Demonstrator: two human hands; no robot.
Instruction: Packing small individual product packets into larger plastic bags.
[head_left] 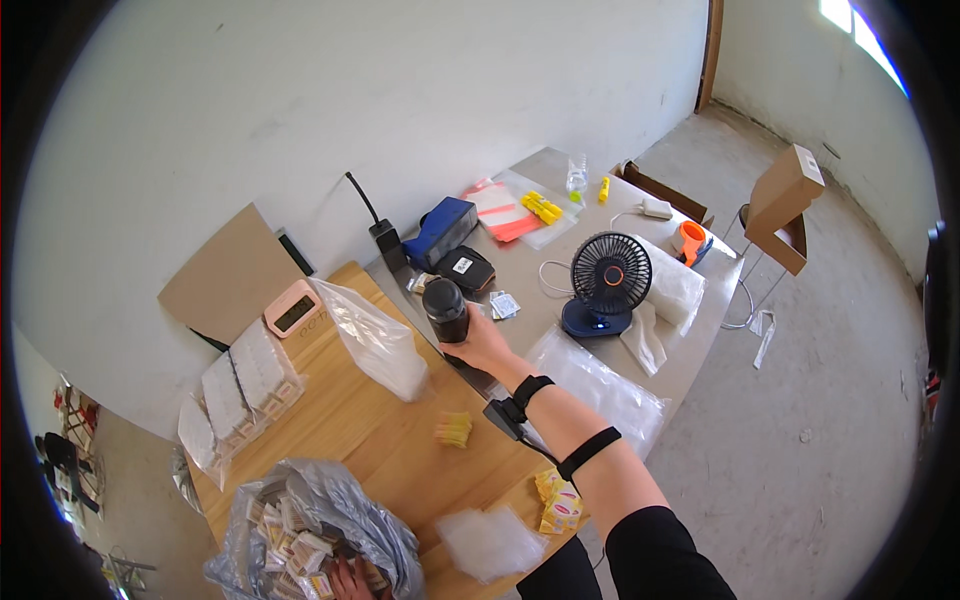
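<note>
My right hand (486, 346) is wrapped round a dark cylindrical bottle (446, 308) with a rounded black top, held upright near the seam of the two tables. At the lower left, a grey plastic bag (385, 530) stands with its mouth wide, filled with small wrapped boxes (290, 545). My left hand (348, 578) reaches in among these boxes, its visible fingers stretched out over them. Part of that hand is cut off by the lower edge. On the wood between the hands lies a small yellow bundle (454, 429).
Packed white blocks (240, 385) and a pink timer (293, 309) line the left edge. Beyond the bottle are a blue box (441, 230) and a black fan (610, 275). Clear bags (490, 543) and yellow packets (560, 503) lie near my body. A carton (785, 205) rests on a stool.
</note>
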